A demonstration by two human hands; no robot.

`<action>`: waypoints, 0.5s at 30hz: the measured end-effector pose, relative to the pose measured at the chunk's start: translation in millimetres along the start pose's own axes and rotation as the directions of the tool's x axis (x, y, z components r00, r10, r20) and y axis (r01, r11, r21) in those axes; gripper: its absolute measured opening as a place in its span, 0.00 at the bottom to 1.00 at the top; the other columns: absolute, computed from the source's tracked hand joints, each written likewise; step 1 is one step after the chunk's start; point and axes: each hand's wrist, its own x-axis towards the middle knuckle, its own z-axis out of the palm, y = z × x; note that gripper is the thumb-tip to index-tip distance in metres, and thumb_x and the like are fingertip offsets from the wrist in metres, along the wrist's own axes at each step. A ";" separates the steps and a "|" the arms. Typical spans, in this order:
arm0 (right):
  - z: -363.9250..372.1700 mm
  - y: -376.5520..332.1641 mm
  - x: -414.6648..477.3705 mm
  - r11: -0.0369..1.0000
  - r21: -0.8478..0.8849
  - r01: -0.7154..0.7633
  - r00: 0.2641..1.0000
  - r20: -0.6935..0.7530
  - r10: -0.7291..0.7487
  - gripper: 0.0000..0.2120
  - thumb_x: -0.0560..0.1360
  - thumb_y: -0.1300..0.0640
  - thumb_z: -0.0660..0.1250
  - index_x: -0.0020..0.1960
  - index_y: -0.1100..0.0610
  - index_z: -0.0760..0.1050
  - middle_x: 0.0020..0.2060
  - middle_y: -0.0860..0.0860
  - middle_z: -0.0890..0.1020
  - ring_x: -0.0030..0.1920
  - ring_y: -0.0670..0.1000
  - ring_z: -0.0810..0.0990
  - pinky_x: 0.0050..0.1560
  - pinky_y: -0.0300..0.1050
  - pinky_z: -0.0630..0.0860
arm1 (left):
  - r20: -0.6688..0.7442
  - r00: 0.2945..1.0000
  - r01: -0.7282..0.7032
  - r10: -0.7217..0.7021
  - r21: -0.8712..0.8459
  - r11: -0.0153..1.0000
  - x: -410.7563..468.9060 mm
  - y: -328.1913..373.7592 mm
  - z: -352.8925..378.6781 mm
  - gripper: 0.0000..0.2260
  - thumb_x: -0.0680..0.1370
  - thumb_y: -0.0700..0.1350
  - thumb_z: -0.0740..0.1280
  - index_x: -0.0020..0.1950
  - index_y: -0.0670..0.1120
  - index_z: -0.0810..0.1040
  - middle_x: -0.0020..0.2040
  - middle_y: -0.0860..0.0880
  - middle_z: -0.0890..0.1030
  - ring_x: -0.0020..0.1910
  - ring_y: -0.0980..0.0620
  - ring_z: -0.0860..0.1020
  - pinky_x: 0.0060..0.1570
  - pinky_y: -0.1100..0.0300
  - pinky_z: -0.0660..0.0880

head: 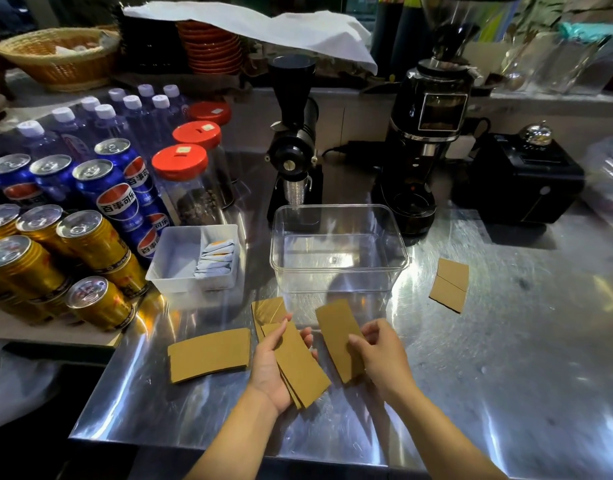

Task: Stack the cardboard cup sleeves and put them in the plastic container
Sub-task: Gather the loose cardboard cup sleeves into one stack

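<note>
Two hands hold flat brown cardboard cup sleeves over the steel counter's front edge.

The left hand (274,368) cradles a small stack of sleeves (300,367); the right hand (381,358) pinches a single brown sleeve (338,337). Loose sleeves lie to the left (208,355) and near the right edge (450,285). The clear rectangular plastic container (338,271) stands open just behind the hands.

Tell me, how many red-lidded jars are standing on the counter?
3, in a row running back from the white tray: the nearest jar, the middle jar behind it, and the farthest jar. Nothing suggests more, though bottles could hide one.
</note>
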 end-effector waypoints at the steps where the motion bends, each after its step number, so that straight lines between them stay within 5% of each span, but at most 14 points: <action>1: -0.5 -2.9 -1.9 0.997 0.083 -0.013 1.000 -0.004 0.014 0.07 0.72 0.60 0.68 0.40 0.55 0.70 0.37 0.52 0.75 0.36 0.49 0.74 0.35 0.40 0.70 | -0.003 1.000 0.011 -0.011 -0.009 1.000 1.6 -0.9 0.8 0.06 0.73 0.48 0.65 0.47 0.49 0.78 0.37 0.43 0.80 0.37 0.46 0.78 0.39 0.53 0.76; 3: 1.1 -9.7 -7.0 0.980 0.191 -0.047 0.998 0.044 0.040 0.07 0.71 0.62 0.70 0.40 0.57 0.71 0.37 0.54 0.76 0.35 0.50 0.75 0.31 0.37 0.72 | 0.027 0.998 0.051 -0.050 -0.031 0.998 4.5 -2.6 2.7 0.08 0.73 0.53 0.65 0.45 0.50 0.78 0.39 0.41 0.82 0.39 0.42 0.81 0.44 0.48 0.77; 7: 11.0 -17.4 -19.7 0.977 0.210 -0.025 0.987 0.160 -0.009 0.09 0.68 0.64 0.72 0.39 0.57 0.72 0.33 0.54 0.74 0.31 0.48 0.73 0.25 0.32 0.68 | 0.120 0.970 0.215 -0.209 -0.041 0.976 5.7 -5.5 3.8 0.27 0.69 0.59 0.67 0.60 0.40 0.76 0.60 0.34 0.76 0.63 0.34 0.72 0.65 0.37 0.66; 11: 19.7 -17.4 -25.8 0.989 0.139 0.051 0.976 0.204 -0.079 0.09 0.68 0.61 0.72 0.37 0.54 0.72 0.33 0.51 0.76 0.35 0.47 0.74 0.33 0.36 0.69 | 0.141 0.972 0.194 -0.188 -0.033 0.980 1.9 -1.7 4.4 0.21 0.63 0.47 0.72 0.53 0.39 0.79 0.43 0.39 0.83 0.45 0.39 0.82 0.50 0.45 0.78; 15: 26.4 -17.0 -25.4 0.989 0.115 0.094 0.960 0.252 -0.121 0.06 0.70 0.56 0.71 0.38 0.51 0.74 0.34 0.48 0.79 0.37 0.45 0.78 0.36 0.36 0.72 | 0.099 0.985 0.152 -0.143 -0.096 0.984 0.7 1.1 -2.6 0.26 0.72 0.44 0.64 0.71 0.43 0.66 0.52 0.42 0.79 0.58 0.44 0.74 0.66 0.44 0.67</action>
